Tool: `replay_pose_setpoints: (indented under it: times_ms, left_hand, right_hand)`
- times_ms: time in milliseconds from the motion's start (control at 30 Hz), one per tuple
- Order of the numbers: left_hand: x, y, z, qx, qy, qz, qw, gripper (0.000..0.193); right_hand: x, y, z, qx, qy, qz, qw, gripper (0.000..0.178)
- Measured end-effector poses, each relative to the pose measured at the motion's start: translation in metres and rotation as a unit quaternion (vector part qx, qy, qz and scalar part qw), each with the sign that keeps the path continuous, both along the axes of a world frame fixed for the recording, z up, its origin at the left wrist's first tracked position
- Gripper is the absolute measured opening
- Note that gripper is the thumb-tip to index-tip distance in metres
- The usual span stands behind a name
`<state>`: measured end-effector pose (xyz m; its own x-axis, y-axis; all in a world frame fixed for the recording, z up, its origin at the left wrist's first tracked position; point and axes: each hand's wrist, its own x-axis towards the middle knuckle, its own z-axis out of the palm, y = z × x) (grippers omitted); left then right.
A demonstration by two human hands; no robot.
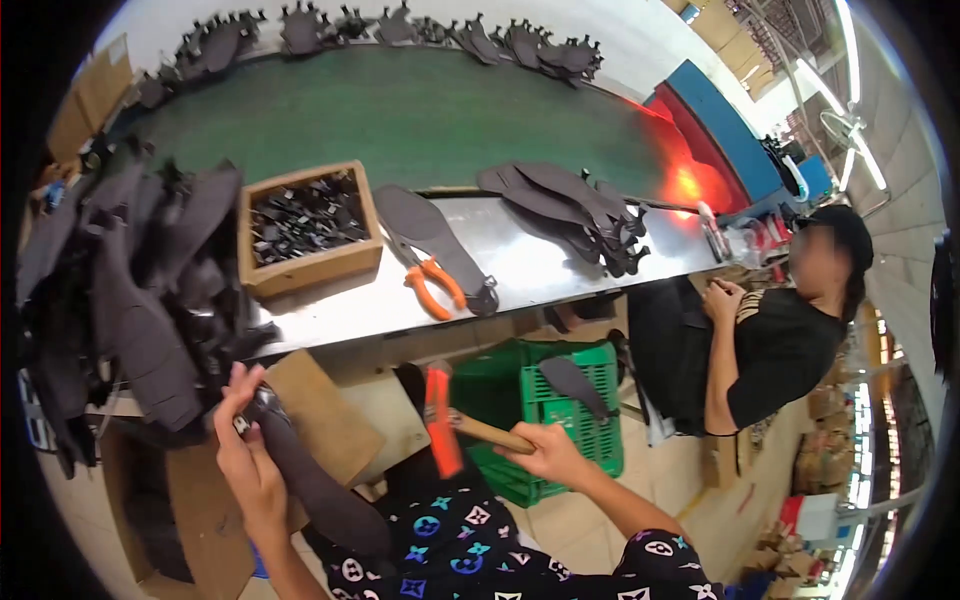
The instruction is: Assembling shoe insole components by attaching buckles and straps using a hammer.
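Note:
My left hand (252, 475) holds a dark shoe sole (325, 500) near its far end, with the other end slanting down against my patterned shirt. A small shiny metal piece shows on the sole beside my fingers. In my right hand (555, 455) is a hammer (440, 420), gripped by its wooden handle, its orange-red head raised and apart from the sole. On the metal table ahead lie pliers (437, 288) with orange handles, partly over another sole (430, 230). Left of them, a wooden box (312, 275) holds many small black and metal pieces (310, 215).
Dark soles (140, 320) are heaped at the left; more soles (565, 205) lie on the metal table (535, 270). Beyond runs a green conveyor belt (390, 115) toward a red-glowing machine (735, 145). A green crate (520, 490) stands below; a seated person (780, 350) is at the right.

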<state>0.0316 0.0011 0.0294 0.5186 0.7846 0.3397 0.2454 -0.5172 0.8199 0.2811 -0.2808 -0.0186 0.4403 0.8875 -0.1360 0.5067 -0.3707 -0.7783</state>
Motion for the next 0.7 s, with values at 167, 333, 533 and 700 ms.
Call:
replay_pose_setpoints:
  times_ms: [167,333,533,700]
  left_hand:
    - [0.035,-0.001,-0.007,0.043,0.174,0.064,0.982,0.05]
    - [0.08,0.055,0.029,0.204,0.261,-0.08,0.94,0.043]
    - [0.216,0.131,0.024,0.309,0.451,-0.047,0.836,0.009]
    - [0.183,0.151,0.015,0.241,0.327,-0.047,0.912,0.009]
  right_hand:
    - [-0.003,-0.016,0.008,0.128,0.131,-0.055,0.982,0.012]
    - [0.004,0.01,0.032,0.017,0.18,-0.09,0.979,0.011]
    - [-0.001,0.048,-0.004,-0.062,0.081,-0.045,0.994,0.013]
    - [-0.033,0.037,-0.029,0.13,0.141,-0.093,0.977,0.01]
